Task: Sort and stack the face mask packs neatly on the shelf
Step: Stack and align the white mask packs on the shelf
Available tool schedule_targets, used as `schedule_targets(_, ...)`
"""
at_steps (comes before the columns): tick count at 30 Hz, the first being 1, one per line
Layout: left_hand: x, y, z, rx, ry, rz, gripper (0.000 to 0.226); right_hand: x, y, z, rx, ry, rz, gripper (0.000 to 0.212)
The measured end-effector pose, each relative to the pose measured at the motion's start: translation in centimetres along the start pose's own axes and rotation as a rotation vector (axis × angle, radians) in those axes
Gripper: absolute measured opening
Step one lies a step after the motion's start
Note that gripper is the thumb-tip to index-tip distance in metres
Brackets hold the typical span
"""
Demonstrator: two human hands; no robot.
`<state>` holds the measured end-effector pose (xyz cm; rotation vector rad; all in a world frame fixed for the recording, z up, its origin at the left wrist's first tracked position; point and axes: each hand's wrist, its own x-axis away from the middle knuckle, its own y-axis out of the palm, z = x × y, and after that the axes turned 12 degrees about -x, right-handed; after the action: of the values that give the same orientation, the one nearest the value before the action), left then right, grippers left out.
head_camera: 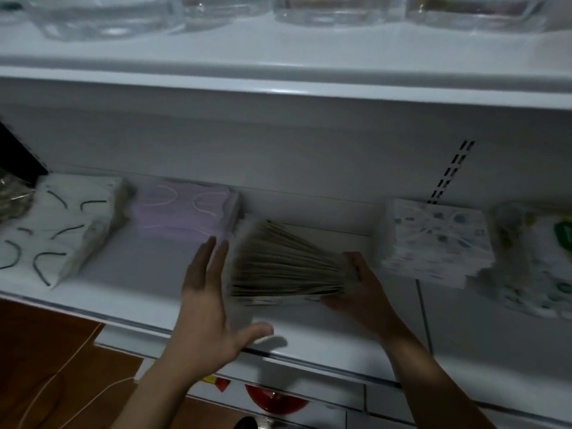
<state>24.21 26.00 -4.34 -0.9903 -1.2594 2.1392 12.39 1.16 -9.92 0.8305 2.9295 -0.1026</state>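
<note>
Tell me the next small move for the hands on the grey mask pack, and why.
Probably push the flat left hand toward the right hand, which grips the other end, to square the grey mask pack: its layers fan out at the left and it lies askew between the purple pack and the patterned pack.

glossy white shelf point(148, 274), clear-wrapped mask packs point(185, 209)

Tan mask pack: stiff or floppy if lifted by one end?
Probably floppy: the tan mask pack fans out at its left end while the right hand grips the other. Layers likely slide; the open left hand flanks that end.
</note>
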Motion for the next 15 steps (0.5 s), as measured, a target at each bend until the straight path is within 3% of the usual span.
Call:
schedule_targets(2,1.8,2.0,-0.3,0.072,-0.137,-0.011,0.125,0.1,0.1,0.0,-0.020,0.007,0.002,0.064)
schedule_targets(4,1.3,3.1,-0.3,0.338,-0.317,-0.013,0.129,0.2,0.0,0.2,-0.021,0.005,-0.020,0.079)
schedule_targets(6,0.1,3.7,-1.1,0.543,-0.356,-0.048,0.138,0.0,-0.2,0.4,-0.023,0.037,-0.077,0.100)
schedule_targets(7,-0.5,4.0,-1.7,0.587,-0.335,-0.080,0.141,-0.1,-0.3,0.3,-0.018,0.051,-0.104,0.101)
schedule_targets(12,-2.9,4.3,-4.6,0.639,-0.239,-0.211,0.145,-1.1,-1.0,0.4,0.050,0.105,-0.153,0.072)
schedule_targets(15,-3.9,4.6,-5.2,0.631,-0.176,-0.256,0.132,-1.6,-1.1,0.1,0.072,0.099,-0.186,0.067)
